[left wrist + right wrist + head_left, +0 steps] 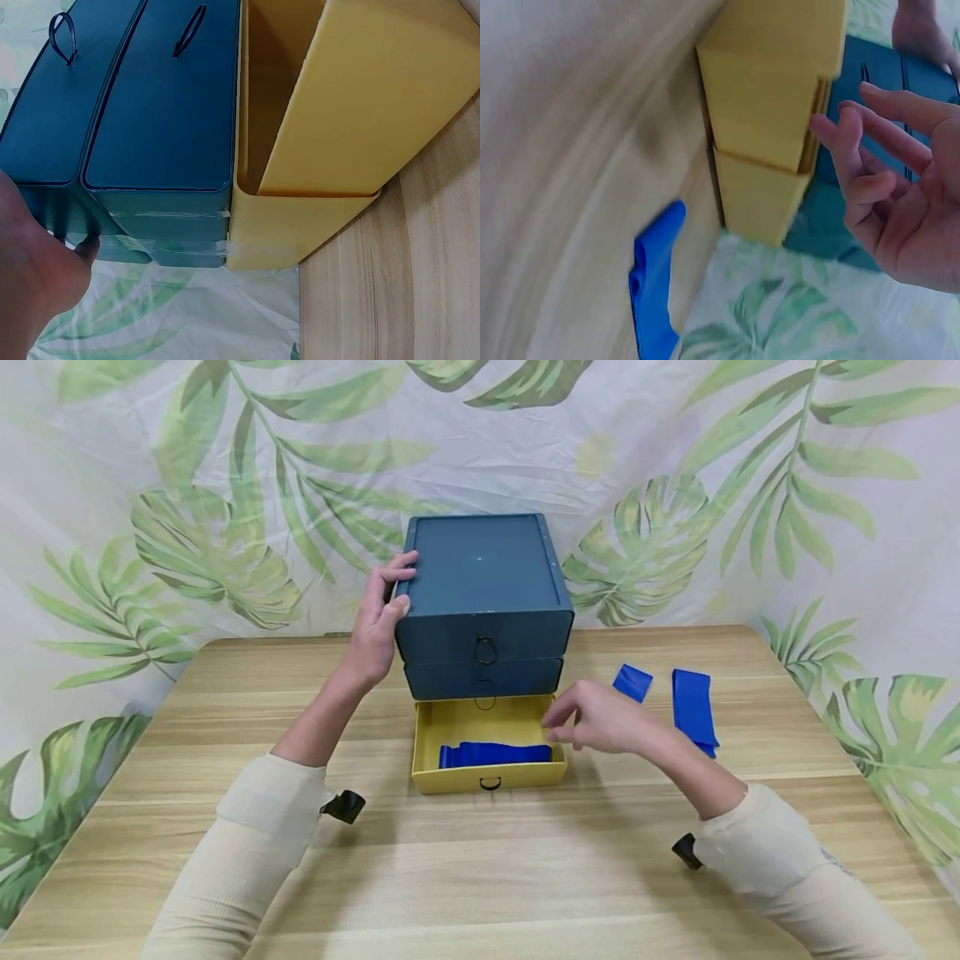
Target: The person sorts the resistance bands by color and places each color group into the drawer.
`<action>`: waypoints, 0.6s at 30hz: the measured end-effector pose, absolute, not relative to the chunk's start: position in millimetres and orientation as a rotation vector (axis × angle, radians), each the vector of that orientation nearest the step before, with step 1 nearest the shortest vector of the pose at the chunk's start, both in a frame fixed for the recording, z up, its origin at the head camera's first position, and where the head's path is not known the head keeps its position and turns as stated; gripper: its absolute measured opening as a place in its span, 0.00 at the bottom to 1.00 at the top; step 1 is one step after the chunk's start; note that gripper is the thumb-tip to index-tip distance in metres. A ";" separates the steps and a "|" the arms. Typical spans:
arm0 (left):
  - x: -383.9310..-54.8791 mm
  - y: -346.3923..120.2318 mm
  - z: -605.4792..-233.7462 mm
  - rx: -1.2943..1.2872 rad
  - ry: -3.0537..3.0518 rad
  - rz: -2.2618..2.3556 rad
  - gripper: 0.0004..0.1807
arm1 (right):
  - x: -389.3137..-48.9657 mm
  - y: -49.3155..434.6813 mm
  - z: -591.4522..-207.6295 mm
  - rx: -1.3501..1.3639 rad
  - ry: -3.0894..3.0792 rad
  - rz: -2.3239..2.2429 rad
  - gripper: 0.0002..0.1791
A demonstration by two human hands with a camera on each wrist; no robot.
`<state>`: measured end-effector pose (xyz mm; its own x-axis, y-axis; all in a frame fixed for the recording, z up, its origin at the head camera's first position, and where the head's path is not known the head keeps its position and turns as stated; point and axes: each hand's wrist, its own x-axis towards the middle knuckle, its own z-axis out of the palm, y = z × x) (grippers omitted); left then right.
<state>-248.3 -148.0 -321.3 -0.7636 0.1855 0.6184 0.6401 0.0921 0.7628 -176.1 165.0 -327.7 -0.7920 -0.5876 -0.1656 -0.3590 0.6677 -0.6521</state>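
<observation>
A dark blue drawer cabinet stands with its yellow bottom drawer pulled out. Inside that drawer, along its front wall, lies a folded blue strip of what looks like thin cloth or film. My left hand rests against the cabinet's left side, fingers and thumb at the upper edge. In the left wrist view, the thumb and fingers touch the side panel of the upper blue drawers. Over the drawer's right edge hovers my right hand, its fingers loosely bent with nothing between them.
Right of the cabinet, on the wooden table, lie a small blue piece and a longer folded blue strip. A leaf-patterned cloth hangs behind the table. The two blue drawers above are closed, each with a black loop pull.
</observation>
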 end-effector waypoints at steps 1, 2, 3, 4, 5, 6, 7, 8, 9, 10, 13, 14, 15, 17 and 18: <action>-248.4 -148.0 -321.4 -0.812 -2.014 -1.712 0.21 | -178.7 169.3 -325.9 -0.756 2.531 -0.887 0.09; -248.7 -148.1 -321.7 -0.813 -2.014 -1.711 0.21 | -181.8 173.8 -324.2 -0.762 2.539 -0.899 0.09; -248.9 -148.2 -321.8 -0.812 -2.015 -1.709 0.21 | -185.2 179.2 -322.9 -0.765 2.552 -0.913 0.08; -249.1 -148.2 -321.9 -0.812 -2.014 -1.708 0.21 | -189.4 185.0 -321.9 -0.768 2.561 -0.923 0.07; -249.3 -148.3 -322.0 -0.811 -2.014 -1.708 0.21 | -193.9 191.3 -321.7 -0.773 2.575 -0.934 0.07; -249.4 -148.3 -322.0 -0.811 -2.013 -1.709 0.21 | -198.3 197.8 -321.2 -0.757 2.590 -0.945 0.07; -249.3 -148.3 -321.9 -0.811 -2.013 -1.709 0.21 | -203.0 204.3 -321.5 -0.737 2.610 -0.954 0.07; -249.2 -148.3 -321.8 -0.812 -2.013 -1.709 0.21 | -207.6 210.9 -322.6 -0.699 2.627 -0.969 0.07; -248.9 -148.3 -321.7 -0.813 -2.013 -1.711 0.21 | -211.9 217.4 -324.3 -0.661 2.651 -0.981 0.08; -248.8 -148.3 -321.7 -0.813 -2.013 -1.711 0.21 | -216.1 223.4 -326.6 -0.618 2.666 -0.998 0.08; -248.4 -148.5 -322.2 -0.815 -2.009 -1.715 0.21 | -226.9 237.7 -337.0 -0.487 2.716 -1.044 0.11; -248.5 -148.6 -322.6 -0.816 -2.007 -1.716 0.21 | -229.7 241.5 -340.9 -0.460 2.733 -1.053 0.12; -248.6 -148.7 -322.9 -0.818 -2.005 -1.717 0.21 | -232.4 245.1 -344.8 -0.441 2.750 -1.054 0.13; -248.8 -148.6 -323.4 -0.820 -2.001 -1.718 0.21 | -237.6 251.1 -352.1 -0.418 2.785 -1.053 0.14; -248.8 -148.5 -323.5 -0.820 -2.002 -1.716 0.21 | -240.0 253.9 -355.4 -0.411 2.803 -1.049 0.15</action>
<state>-248.8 -148.5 -323.5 -0.7586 0.1848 0.6248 0.6457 0.0849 0.7589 -240.0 253.9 -355.4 -0.9559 -0.2931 -0.0175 -0.2097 0.7231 -0.6582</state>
